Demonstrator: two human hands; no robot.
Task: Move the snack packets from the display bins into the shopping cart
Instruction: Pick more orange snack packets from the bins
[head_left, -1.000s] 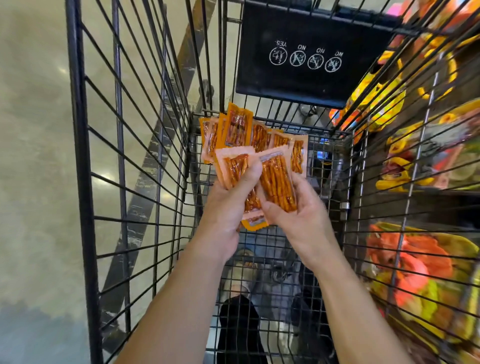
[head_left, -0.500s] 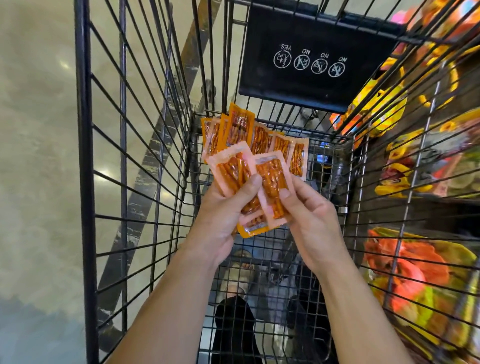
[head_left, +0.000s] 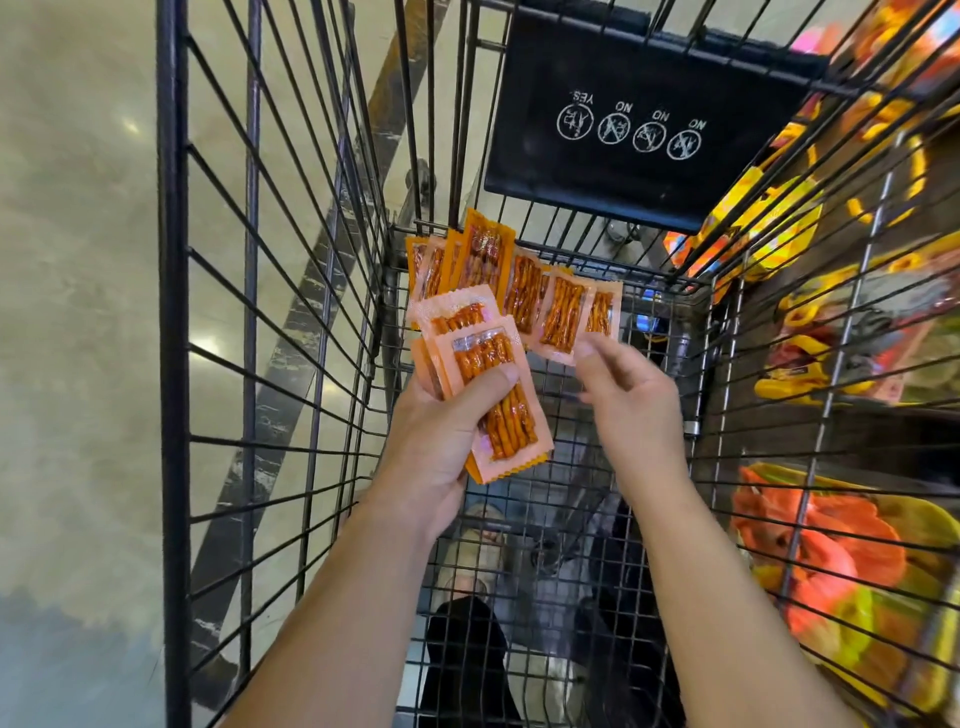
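- The left hand (head_left: 436, 441) holds a stack of orange snack packets (head_left: 498, 395) inside the shopping cart (head_left: 171, 312), with the thumb pressed across the top one.
- The right hand (head_left: 634, 410), its fingers (head_left: 589, 353) loosely curled, meets the lower edge of the packet row (head_left: 519, 286) leaning against the cart's far wall. I cannot tell whether it pinches one.

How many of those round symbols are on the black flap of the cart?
4 round symbols, in one row across the black flap: YES symbol at the left end, then three NO symbols to its right. None seems hidden.
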